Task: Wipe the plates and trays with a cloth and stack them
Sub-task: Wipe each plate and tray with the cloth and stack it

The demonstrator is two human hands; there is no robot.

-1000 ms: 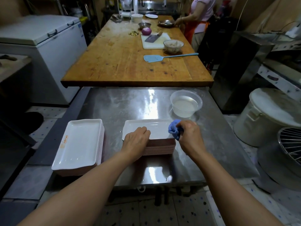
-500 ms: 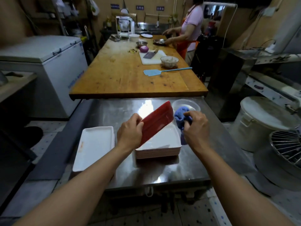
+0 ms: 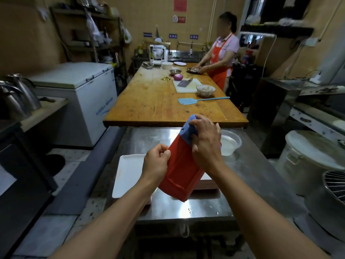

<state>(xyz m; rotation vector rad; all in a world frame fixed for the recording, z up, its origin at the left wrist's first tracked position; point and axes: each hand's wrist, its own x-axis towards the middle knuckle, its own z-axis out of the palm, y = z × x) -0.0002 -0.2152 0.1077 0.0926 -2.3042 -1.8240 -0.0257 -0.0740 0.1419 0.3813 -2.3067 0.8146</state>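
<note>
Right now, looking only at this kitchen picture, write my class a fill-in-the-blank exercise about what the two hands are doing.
1. The left hand grips the tray, whose underside is ____.
2. The right hand presses a ____ cloth against the tray.
3. The clear bowl stands on the ____ table.

Missing words: red; blue; steel

Surface: steel table (image 3: 248, 176).
On it: white tray stack (image 3: 128, 176) left, second stack (image 3: 207, 185) centre, plastic bowl (image 3: 230, 143) right.

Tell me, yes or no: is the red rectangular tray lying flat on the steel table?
No: the left hand holds the red rectangular tray tilted up above the steel table.
</note>
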